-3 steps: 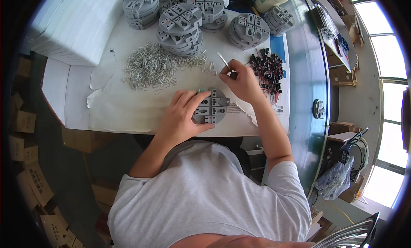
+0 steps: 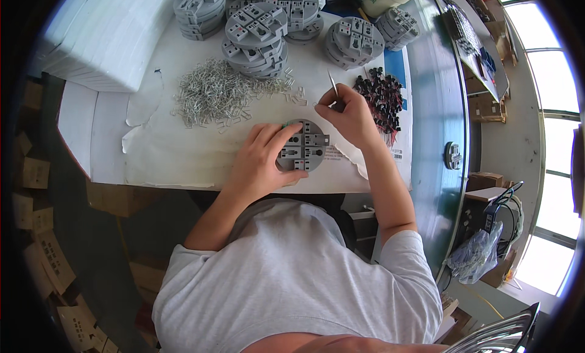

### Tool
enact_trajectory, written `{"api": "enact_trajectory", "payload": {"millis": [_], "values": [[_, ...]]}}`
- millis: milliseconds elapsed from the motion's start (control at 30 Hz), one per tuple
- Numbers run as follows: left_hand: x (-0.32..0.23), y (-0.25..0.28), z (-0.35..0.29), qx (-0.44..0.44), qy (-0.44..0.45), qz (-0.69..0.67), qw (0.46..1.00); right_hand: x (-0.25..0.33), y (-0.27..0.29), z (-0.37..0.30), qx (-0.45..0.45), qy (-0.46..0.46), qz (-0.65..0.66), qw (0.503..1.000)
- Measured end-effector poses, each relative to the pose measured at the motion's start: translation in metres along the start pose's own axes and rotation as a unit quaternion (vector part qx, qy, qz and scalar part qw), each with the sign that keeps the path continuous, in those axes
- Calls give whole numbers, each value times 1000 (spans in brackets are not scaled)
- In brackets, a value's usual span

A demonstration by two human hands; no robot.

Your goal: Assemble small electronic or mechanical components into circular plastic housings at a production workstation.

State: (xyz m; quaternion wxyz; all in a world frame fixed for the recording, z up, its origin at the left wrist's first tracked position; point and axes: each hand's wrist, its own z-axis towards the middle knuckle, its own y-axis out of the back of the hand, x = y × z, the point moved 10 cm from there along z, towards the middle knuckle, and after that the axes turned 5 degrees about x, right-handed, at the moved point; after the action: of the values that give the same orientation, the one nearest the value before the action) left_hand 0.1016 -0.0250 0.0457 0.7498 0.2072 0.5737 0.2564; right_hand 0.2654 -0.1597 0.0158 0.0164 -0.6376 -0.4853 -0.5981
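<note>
My left hand (image 2: 261, 156) grips the near-left rim of a round grey plastic block (image 2: 303, 147), thumb at its near edge and fingers on its far-left side. The block lies flat on the paper-covered table, its top split into sections with slots and holes. Above and right of it, my right hand (image 2: 350, 116) is closed around a small screwdriver (image 2: 333, 83). The thin metal shaft points up and away from the block; the handle is mostly hidden in the fingers. Just left of this hand lie several loose bent metal clips (image 2: 300, 96).
A heap of metal clips (image 2: 210, 91) lies beyond my left hand. Stacks of grey round blocks (image 2: 255, 48) stand at the back. Small black parts with red wires (image 2: 381, 100) are piled at right. A white foam box (image 2: 109, 42) stands at back left.
My right hand has shifted slightly right, and the screwdriver's shaft has swung from leaning left to nearly straight away from me. The block under my left hand has moved or turned a little.
</note>
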Motion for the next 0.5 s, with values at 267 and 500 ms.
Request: {"api": "enact_trajectory", "payload": {"millis": [267,500], "values": [[0,1,0,-11,-5,0,1000,5,-13,-15,49,25,88,995],[0,0,0,-10,-14,7,1000,20,21,-13,-141,100,-147,974]]}}
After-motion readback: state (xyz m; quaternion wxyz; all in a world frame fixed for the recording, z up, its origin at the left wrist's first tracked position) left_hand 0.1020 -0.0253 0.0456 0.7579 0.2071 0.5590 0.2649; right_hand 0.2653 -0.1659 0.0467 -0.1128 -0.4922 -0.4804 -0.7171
